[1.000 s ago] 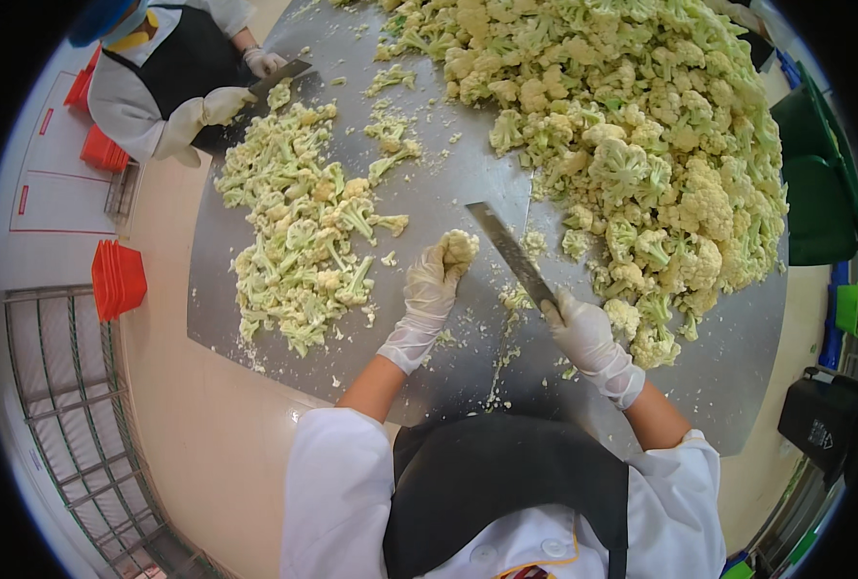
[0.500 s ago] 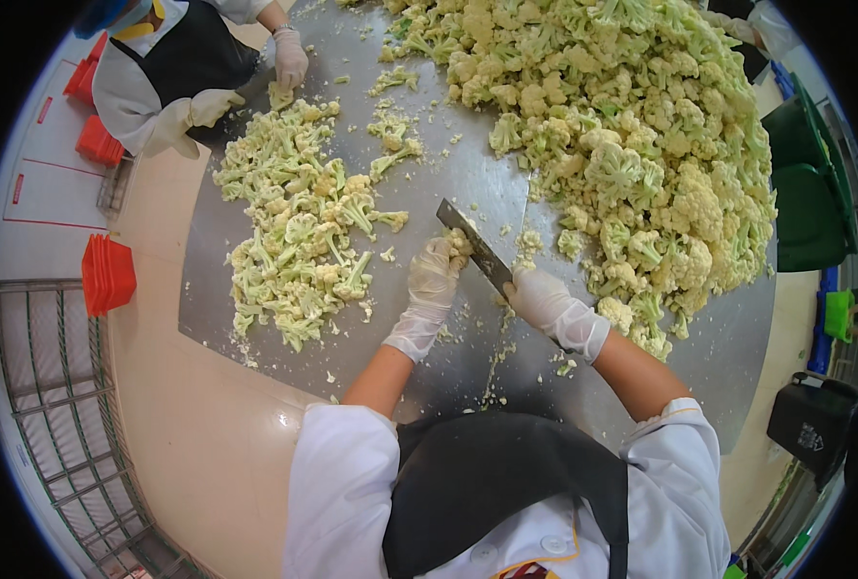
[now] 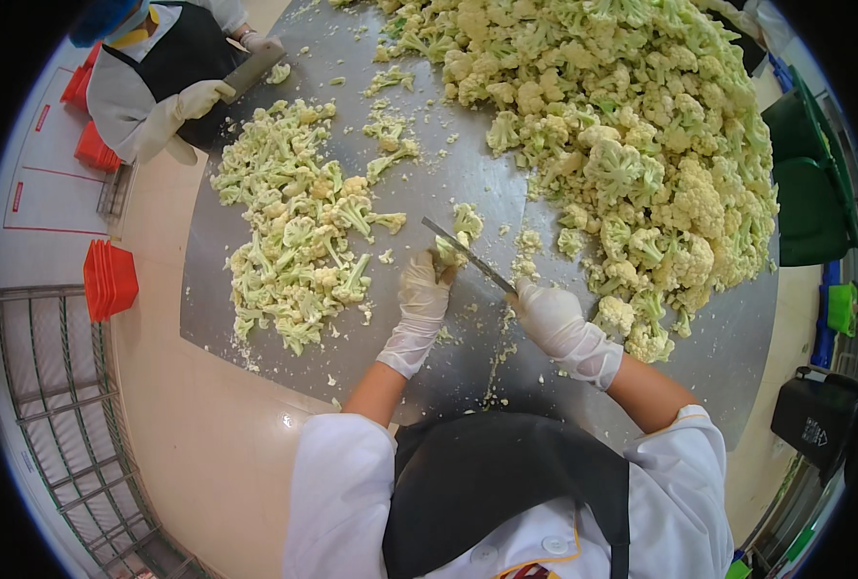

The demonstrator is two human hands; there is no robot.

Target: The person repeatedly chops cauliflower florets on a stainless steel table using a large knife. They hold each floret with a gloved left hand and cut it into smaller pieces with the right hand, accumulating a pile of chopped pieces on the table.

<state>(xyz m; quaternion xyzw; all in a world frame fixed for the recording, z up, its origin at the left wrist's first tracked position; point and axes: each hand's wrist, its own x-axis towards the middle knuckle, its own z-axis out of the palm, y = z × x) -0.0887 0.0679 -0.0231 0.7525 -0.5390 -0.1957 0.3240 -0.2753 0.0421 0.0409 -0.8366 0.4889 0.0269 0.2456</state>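
My right hand (image 3: 553, 318), in a pale glove, is wrapped round the handle of a broad knife (image 3: 472, 257). The blade stands nearly on edge and slants up to the left, between two parts of a cauliflower piece. My left hand (image 3: 423, 289), gloved too, pinches the near part, a cauliflower floret (image 3: 445, 252), against the blade's near side. Beyond the blade sits the other cauliflower part (image 3: 467, 222). To the left lies a spread of cut cauliflower pieces (image 3: 299, 232). A tall heap of cauliflower (image 3: 632, 164) covers the right and far side of the metal table (image 3: 352, 372).
At the far left a co-worker's gloved hand (image 3: 202, 99) holds another broad knife (image 3: 253, 69). Red baskets (image 3: 110, 280) and a metal rack (image 3: 57, 405) stand at the left. On the right are a green bin (image 3: 807, 207) and a black bin (image 3: 815, 420).
My knife has turned from its flat side onto its edge, and a cauliflower part now shows beyond it. My left hand has shifted slightly nearer. The co-worker's knife has come into view.
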